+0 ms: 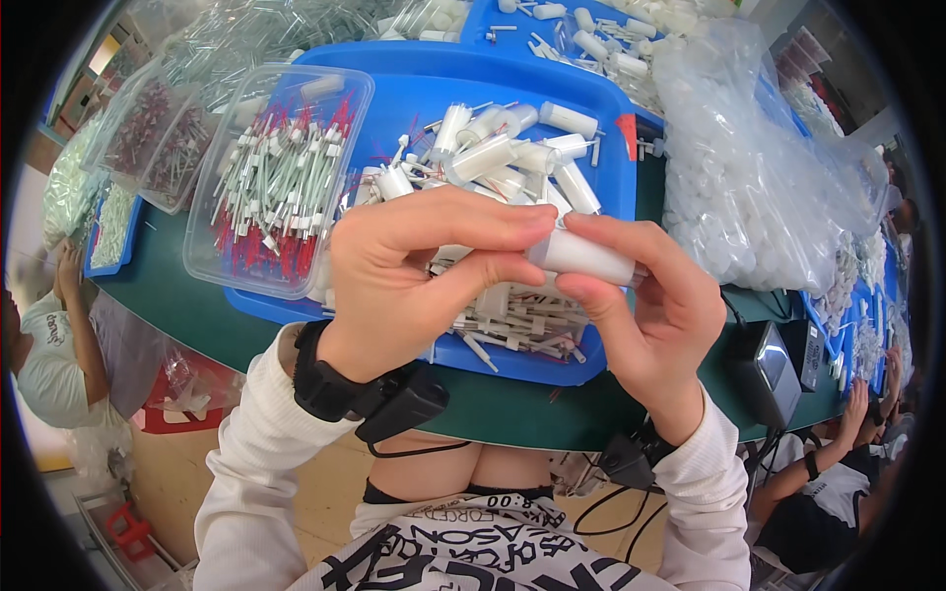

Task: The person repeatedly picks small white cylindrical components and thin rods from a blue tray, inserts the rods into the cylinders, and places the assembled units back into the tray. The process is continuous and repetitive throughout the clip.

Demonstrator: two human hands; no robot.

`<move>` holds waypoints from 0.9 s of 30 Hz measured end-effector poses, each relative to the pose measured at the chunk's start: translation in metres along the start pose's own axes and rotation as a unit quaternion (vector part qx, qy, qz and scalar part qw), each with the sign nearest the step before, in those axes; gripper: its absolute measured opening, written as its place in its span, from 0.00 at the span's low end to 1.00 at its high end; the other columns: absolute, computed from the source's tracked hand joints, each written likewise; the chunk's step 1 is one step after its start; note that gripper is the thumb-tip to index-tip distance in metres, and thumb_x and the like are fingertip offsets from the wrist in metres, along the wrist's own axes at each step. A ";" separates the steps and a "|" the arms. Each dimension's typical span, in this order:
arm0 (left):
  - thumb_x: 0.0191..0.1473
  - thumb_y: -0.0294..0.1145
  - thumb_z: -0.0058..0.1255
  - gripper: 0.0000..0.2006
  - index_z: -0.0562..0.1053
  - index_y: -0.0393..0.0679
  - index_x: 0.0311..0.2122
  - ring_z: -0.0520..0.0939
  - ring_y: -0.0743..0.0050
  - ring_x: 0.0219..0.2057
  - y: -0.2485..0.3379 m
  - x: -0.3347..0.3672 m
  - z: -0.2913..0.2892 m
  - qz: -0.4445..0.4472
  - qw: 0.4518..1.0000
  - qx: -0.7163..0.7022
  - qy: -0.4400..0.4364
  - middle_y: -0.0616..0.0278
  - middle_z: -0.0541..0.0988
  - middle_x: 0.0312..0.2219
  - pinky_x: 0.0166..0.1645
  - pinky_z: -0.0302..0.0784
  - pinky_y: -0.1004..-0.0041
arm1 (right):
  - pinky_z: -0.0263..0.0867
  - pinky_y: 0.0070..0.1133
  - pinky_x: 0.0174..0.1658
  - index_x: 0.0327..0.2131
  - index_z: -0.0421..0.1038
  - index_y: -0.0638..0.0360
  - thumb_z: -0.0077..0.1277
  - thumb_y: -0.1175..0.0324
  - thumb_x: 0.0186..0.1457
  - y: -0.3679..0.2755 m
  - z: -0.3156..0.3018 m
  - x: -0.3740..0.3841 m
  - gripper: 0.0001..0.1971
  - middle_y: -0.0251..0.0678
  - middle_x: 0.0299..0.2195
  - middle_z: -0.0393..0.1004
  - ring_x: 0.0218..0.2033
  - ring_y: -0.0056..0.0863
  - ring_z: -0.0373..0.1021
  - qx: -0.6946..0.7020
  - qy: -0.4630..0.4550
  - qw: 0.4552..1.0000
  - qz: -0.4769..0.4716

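Note:
A white cylinder [588, 258] with a clear, see-through end lies level between my two hands above a blue tray [394, 61]. My right hand [662, 313] grips its body between thumb and fingers. The thumb and forefinger of my left hand [419, 261] are closed on its clear left end. Behind my hands, more white cylinders with clear ends [483, 158] lie heaped in the tray, some with thin red wires. Below my fingers sits a pile of small white stick-like parts [522, 320], partly hidden by my hands.
A clear plastic box [205, 227] of white parts with red wires stands left on the green table [187, 286]. At right is a big clear bag [749, 177] of white pieces, with a black device [764, 374] nearer me. Other people [64, 345] sit on both sides.

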State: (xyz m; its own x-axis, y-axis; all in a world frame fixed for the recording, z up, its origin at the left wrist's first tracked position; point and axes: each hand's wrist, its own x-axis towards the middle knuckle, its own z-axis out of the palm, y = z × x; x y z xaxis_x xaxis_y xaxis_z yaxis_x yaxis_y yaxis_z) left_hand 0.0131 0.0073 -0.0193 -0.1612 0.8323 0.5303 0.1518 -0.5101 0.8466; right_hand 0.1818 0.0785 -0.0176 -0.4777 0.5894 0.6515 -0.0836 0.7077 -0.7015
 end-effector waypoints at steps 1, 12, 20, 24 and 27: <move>0.37 0.13 0.55 0.13 0.76 0.34 0.33 0.78 0.71 0.34 0.000 0.000 0.000 0.010 1.000 0.011 -0.002 0.55 0.78 0.30 0.37 0.74 0.77 | 0.66 0.16 0.30 0.33 0.72 0.65 0.58 0.76 0.39 0.000 0.000 0.000 0.13 0.40 0.27 0.74 0.27 0.27 0.72 -0.003 0.002 1.000 -0.004; 0.40 0.13 0.53 0.24 0.64 0.30 0.46 0.77 0.66 0.39 0.002 0.004 0.002 -0.033 0.996 -0.085 -0.002 0.48 0.70 0.44 0.43 0.75 0.71 | 0.66 0.18 0.32 0.40 0.67 0.64 0.54 0.77 0.43 -0.006 -0.003 0.004 0.17 0.39 0.32 0.73 0.32 0.26 0.72 -0.008 -0.086 0.995 0.052; 0.45 0.19 0.49 0.25 0.57 0.29 0.50 0.74 0.61 0.42 0.006 0.007 0.002 -0.029 0.996 -0.080 0.001 0.44 0.65 0.47 0.45 0.73 0.67 | 0.57 0.15 0.29 0.33 0.59 0.61 0.32 0.55 0.58 -0.009 -0.014 0.009 0.17 0.33 0.23 0.63 0.24 0.21 0.59 0.383 -0.079 0.880 0.269; 0.48 0.23 0.48 0.23 0.59 0.30 0.49 0.75 0.64 0.41 0.004 0.005 0.002 -0.041 0.997 -0.071 -0.002 0.47 0.69 0.43 0.44 0.72 0.67 | 0.48 0.15 0.17 0.23 0.55 0.55 0.20 0.44 0.56 -0.009 -0.022 0.014 0.25 0.29 0.13 0.56 0.12 0.17 0.49 0.557 -0.111 0.747 0.344; 0.48 0.24 0.48 0.21 0.61 0.30 0.48 0.75 0.66 0.39 0.004 0.005 0.002 -0.053 0.997 -0.059 0.000 0.50 0.71 0.39 0.43 0.72 0.69 | 0.43 0.17 0.13 0.19 0.50 0.50 0.25 0.43 0.54 -0.014 -0.023 0.016 0.22 0.24 0.09 0.49 0.08 0.14 0.40 0.536 -0.114 0.754 0.363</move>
State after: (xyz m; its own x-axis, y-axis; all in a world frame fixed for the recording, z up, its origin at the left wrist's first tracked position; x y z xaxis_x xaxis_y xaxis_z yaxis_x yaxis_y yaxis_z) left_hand 0.0145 0.0097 -0.0130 -0.1702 0.8830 0.4373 0.0190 -0.4408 0.8974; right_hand 0.1950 0.0871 0.0092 -0.8659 0.5003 0.0034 -0.3278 -0.5623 -0.7592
